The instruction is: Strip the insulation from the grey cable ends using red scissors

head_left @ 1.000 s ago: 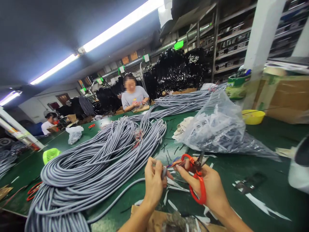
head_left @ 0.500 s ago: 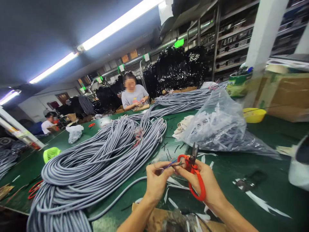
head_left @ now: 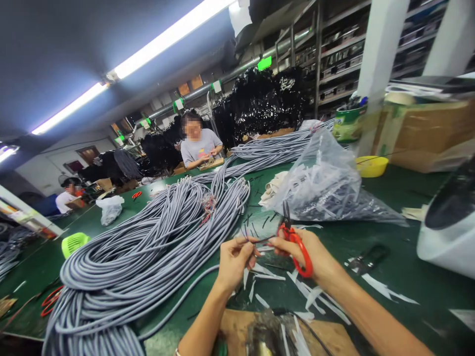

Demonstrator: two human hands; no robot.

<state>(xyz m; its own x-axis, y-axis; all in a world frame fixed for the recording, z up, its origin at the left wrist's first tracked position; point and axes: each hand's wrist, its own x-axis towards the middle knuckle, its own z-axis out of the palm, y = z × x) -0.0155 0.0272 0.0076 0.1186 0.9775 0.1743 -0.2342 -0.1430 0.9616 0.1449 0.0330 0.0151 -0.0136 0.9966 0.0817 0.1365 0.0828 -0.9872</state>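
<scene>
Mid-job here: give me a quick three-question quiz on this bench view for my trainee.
1. True or false: the right hand holds scissors with red handles.
2. The scissors' blades point: A upward; B downward.
3. Fill in: the left hand pinches thin coloured ____.
Key: 1 true; 2 A; 3 wires.

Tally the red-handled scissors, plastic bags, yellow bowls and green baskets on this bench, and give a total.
red-handled scissors: 3 (one in the right hand, one lying near left, one far left)
plastic bags: 2 (one large and clear, one small and whitish)
yellow bowl: 1
green basket: 1
total: 7
</scene>
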